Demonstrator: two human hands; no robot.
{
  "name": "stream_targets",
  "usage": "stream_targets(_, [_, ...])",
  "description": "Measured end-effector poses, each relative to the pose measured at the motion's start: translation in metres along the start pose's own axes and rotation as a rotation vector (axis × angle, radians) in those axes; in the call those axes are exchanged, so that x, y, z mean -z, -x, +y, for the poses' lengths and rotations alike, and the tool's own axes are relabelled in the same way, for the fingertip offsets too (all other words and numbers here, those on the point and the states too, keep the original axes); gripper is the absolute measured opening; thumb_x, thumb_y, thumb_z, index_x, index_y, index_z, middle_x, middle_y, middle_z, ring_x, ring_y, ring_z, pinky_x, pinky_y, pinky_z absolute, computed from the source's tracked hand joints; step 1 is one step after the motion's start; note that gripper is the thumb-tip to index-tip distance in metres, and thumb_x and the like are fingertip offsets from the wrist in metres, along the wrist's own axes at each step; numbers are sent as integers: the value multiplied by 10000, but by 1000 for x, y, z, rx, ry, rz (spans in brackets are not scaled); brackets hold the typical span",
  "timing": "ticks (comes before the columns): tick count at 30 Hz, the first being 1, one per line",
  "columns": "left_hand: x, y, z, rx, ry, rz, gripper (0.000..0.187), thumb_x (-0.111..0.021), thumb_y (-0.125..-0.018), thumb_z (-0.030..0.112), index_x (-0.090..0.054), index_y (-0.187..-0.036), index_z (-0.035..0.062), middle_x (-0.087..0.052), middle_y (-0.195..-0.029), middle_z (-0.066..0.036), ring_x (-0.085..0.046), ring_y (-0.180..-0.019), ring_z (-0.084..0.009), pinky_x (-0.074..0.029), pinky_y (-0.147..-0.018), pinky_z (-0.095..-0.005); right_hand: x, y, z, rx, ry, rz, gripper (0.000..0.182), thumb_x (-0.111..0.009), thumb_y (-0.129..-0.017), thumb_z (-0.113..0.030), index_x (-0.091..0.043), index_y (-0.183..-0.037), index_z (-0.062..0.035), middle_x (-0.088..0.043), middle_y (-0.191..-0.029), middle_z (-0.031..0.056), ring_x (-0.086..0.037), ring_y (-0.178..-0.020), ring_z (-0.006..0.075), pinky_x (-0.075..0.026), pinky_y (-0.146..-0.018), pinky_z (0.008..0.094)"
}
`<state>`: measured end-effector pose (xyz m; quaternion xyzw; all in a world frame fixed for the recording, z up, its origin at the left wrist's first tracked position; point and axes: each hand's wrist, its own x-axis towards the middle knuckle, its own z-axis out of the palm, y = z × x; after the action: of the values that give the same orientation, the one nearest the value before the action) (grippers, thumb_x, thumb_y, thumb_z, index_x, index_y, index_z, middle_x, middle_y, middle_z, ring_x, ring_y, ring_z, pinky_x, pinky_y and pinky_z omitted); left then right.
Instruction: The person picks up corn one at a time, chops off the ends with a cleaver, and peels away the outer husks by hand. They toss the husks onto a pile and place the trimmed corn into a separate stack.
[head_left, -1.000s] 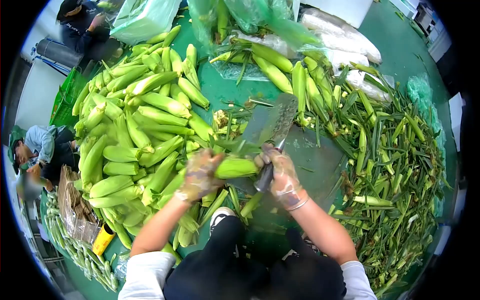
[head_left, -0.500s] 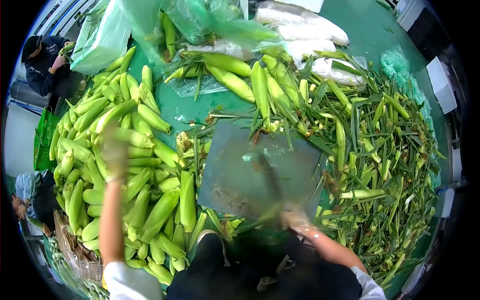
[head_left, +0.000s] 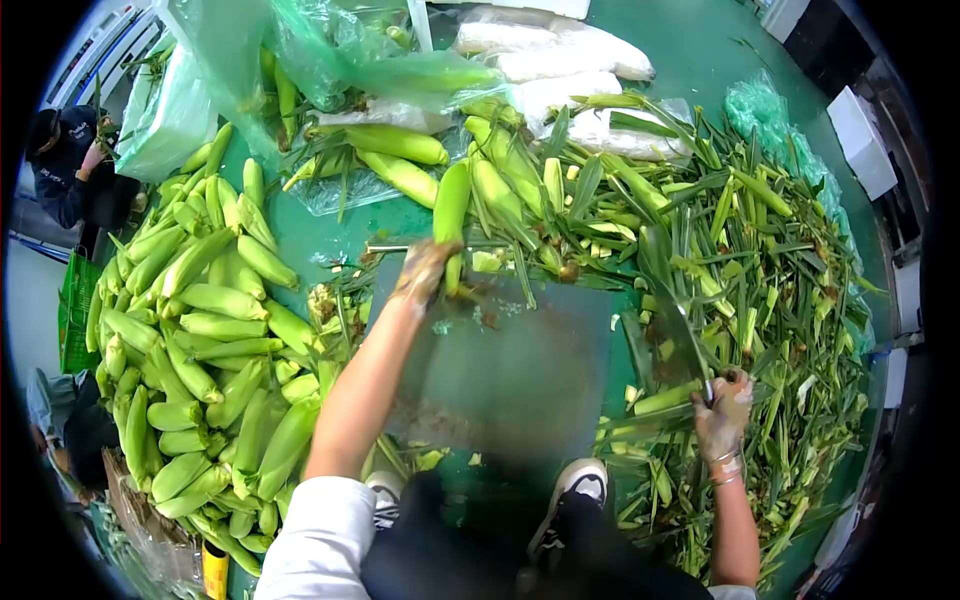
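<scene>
My left hand point(head_left: 427, 272) grips an ear of corn point(head_left: 452, 205) in its green husk, at the top edge of a dark cutting board point(head_left: 480, 390). Off the board's right side, my right hand point(head_left: 722, 415) is closed round the handle of a long knife point(head_left: 683, 335), its blade pointing up and away over the cut leaves. Trimmed ears point(head_left: 225, 300) in green husks are heaped left of the board. A few leafy ears point(head_left: 500, 190) lie beyond it.
A big heap of leaves and trimmings point(head_left: 790, 370) covers the right side. Green plastic bags point(head_left: 340, 60) and clear-wrapped bundles point(head_left: 560, 45) lie at the back. One person point(head_left: 70, 165) is at the far left, another at the lower left. A green crate point(head_left: 78, 310) stands there.
My left hand has moved right from the heap of trimmed ears to an ear beyond the board. My right hand has carried the knife from over the board to the right. The camera view has shifted.
</scene>
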<state>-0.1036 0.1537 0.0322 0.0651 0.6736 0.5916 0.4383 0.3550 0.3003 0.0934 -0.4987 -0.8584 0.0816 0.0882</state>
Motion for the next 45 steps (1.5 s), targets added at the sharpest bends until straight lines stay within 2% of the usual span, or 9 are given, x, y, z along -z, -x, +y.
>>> stream_targets(11, [68, 154, -106, 270, -333, -352, 186, -670, -884, 170, -564, -963, 40, -569, -731, 0, -495, -582, -61, -340, -491, -208, 3, -14, -179, 214, -712, 143, 354, -615, -901, -351, -529, -932, -9, -573, -669, 199, -567, -605, 379, -424, -558, 423])
stream_targets(21, [88, 161, -155, 353, 743, -641, 201, -597, -929, 132, -542, -1091, 27, -594, -825, -54, -594, -709, -128, -476, -568, -235, -109, 8, -107, 88, -201, -204, 305, -553, -897, -329, -594, -888, -27, -645, -757, 237, -633, -736, 429, -512, -652, 486])
stream_targets(24, [19, 196, -123, 308, 442, -195, 325, -555, -949, 334, -548, -1089, 41, -652, -913, -137, -656, -820, -283, -513, -642, -385, -82, -8, -118, 44, -187, -189, 310, -568, -895, -335, -591, -882, -26, -635, -738, 237, -629, -715, 415, -497, -625, 478])
stream_targets(27, [-24, 174, -104, -261, -1044, -475, 536, -606, -860, 465, -542, -1128, 5, -603, -1044, -213, -599, -838, -331, -483, -670, -412, -43, -12, -157, 75, -286, -121, 284, -575, -903, -303, -576, -904, -20, -624, -705, 206, -612, -673, 408, -475, -595, 468])
stream_targets(29, [-25, 161, -70, -514, -1478, 56, 592, -673, -780, 481, -555, -1123, 14, -605, -999, -206, -601, -874, -337, -488, -688, -410, -12, -16, -180, 113, -342, -70, 266, -582, -907, -280, -567, -916, -15, -616, -679, 186, -600, -641, 403, -463, -576, 456])
stream_targets(31, [1, 131, -66, -834, -1613, 283, 550, -740, -688, 477, -616, -998, 40, -626, -922, -175, -622, -898, -302, -504, -745, -376, 11, -18, -205, 162, -588, 67, 219, -594, -912, -223, -543, -923, -10, -577, -637, 156, -553, -583, 387, -434, -543, 424])
stream_targets(35, [13, 99, -113, -487, -1610, 82, 454, -713, -704, 359, -587, -998, 38, -618, -940, -158, -615, -897, -332, -508, -747, -422, -14, 1, -220, 241, -676, 232, 219, -591, -914, -194, -520, -961, 8, -567, -663, 181, -566, -590, 372, -438, -550, 420])
stream_targets(41, [45, 102, -94, -622, -1548, -12, 457, -702, -707, 343, -587, -1009, 19, -624, -970, -159, -614, -919, -337, -504, -802, -410, -108, 41, -160, 184, -315, -452, 290, -599, -859, -299, -569, -922, -17, -629, -775, 256, -629, -747, 419, -486, -660, 485])
stream_targets(45, [156, 187, -72, -439, -1386, 194, 720, -781, -701, 335, -501, -1271, -5, -576, -1227, -210, -552, -1150, -331, -428, -1001, -377, -104, 37, -118, -10, -481, -350, 301, -578, -876, -317, -599, -906, -18, -639, -803, 243, -628, -784, 420, -487, -703, 459])
